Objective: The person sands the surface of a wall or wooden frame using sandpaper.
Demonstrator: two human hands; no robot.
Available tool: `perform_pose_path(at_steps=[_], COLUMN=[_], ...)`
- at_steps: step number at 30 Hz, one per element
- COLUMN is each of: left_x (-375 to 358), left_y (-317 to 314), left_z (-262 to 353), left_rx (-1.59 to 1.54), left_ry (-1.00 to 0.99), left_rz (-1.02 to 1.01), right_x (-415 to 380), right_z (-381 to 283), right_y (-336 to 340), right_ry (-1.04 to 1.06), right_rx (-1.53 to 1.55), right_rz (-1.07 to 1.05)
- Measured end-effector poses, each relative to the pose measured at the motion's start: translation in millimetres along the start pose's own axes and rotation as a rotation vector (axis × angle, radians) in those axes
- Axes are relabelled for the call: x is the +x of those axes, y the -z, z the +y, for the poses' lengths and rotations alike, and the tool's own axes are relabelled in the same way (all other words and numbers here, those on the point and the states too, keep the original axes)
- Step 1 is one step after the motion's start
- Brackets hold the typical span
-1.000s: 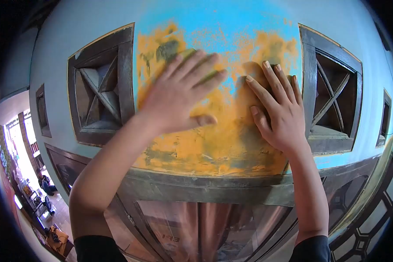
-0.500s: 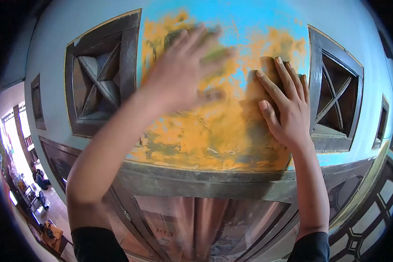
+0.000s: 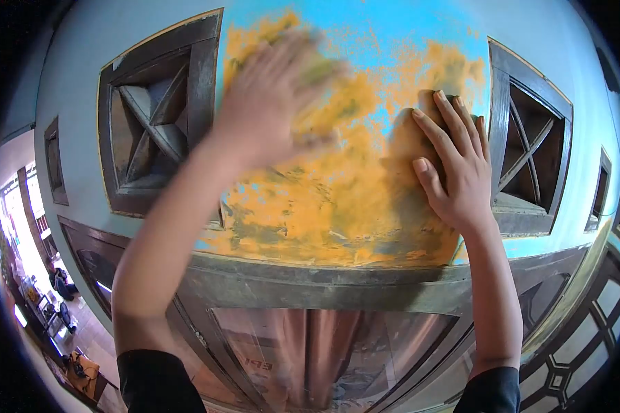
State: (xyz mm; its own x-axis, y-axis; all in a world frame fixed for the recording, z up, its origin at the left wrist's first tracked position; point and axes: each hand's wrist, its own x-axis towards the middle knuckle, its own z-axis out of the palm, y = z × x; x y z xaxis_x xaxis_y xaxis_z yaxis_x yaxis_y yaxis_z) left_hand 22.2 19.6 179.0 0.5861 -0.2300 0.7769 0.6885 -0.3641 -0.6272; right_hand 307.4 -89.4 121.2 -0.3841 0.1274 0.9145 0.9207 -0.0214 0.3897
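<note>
Your left hand (image 3: 272, 96) has moved up and left across the panel (image 3: 337, 206) over the last second: it sat mid-panel with fingers pointing right, and now it's near the panel's top-left corner, just beside the left carved opening (image 3: 155, 117), and heavily motion-blurred, so it's mid-stroke. A greenish pad (image 3: 324, 69) shows under the fingers, also blurred; the hand looks pressed flat on it rather than curled around it, but I can't tell the exact grip from this frame. Your right hand (image 3: 455, 168) has barely shifted: palm and all fingers spread flat against the right edge of the panel, next to the right carved opening (image 3: 530, 148), gripping nothing, just bracing. Surface state: blue paint remains along the top edge and in flecks down the middle, with orange-brown exposed over most of the lower part down to the bottom edge, where the dark wooden rail (image 3: 324, 292) starts. My read: the stroke is working the upper-left zone, where orange meets blue, and the blue band along the top edge is the largest untouched area. Below the rail there's glass with a curtain (image 3: 324, 358) behind it; untouched. 2 sleeves visible at the bottom of the view, both dark.
</note>
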Motion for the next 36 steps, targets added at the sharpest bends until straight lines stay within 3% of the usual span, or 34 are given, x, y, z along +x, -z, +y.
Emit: perform_pose_path(at_steps=[1,4,7,10,11,13,16,20,22,23,26,29,33,36], left_x=[13.5,60.1,80.7,68.5,59.4,63.5,65.9,74.8,91.8,90.7,82.9,65.5,88.1,103.0], left_y=[-6.1,11.2,13.1,12.8,-14.7,30.9,29.3,11.3,14.0,13.7,11.1,18.3,8.3,10.5], left_z=[-24.0,-49.4,-30.8,18.0,9.9,4.3,-41.1,-54.3,-33.3,-19.3,19.4,20.8,-45.9,-48.1], left_rx=[0.046,0.128,0.094,-0.038,0.115,0.102,0.101,0.136,0.113,0.075,0.092,0.010,0.136,0.118], left_ry=[0.080,0.272,0.302,0.083,-0.027,0.171,0.422,0.549,0.681,0.645,0.428,0.189,0.455,0.562], left_rz=[0.115,-0.067,-0.098,-0.129,-0.009,-0.152,-0.196,-0.090,-0.122,-0.038,-0.100,-0.171,-0.069,-0.056], right_x=[-0.9,-1.6,-1.0,1.4,3.4,12.8,40.7,85.3,95.7,99.8,102.7,98.2,92.1,92.0], right_z=[-2.5,-3.5,-4.1,-3.0,0.8,15.4,34.0,38.5,26.3,23.6,23.5,30.1,33.1,30.6], right_y=[-0.7,-1.5,-1.5,0.4,1.4,2.6,3.1,-25.4,-25.9,-29.6,-29.3,-29.8,-29.9,-28.4], right_ry=[-0.017,-0.020,-0.027,-0.019,0.012,0.074,0.123,-0.068,-0.148,-0.168,-0.207,-0.200,-0.180,-0.173], right_rx=[-0.029,-0.003,-0.010,-0.043,-0.069,-0.130,-0.165,-0.220,-0.228,-0.236,-0.162,-0.034,-0.038,0.045], right_rz=[-0.003,0.017,0.008,-0.005,-0.020,-0.037,0.000,0.282,0.255,0.272,0.301,0.317,0.323,0.389])
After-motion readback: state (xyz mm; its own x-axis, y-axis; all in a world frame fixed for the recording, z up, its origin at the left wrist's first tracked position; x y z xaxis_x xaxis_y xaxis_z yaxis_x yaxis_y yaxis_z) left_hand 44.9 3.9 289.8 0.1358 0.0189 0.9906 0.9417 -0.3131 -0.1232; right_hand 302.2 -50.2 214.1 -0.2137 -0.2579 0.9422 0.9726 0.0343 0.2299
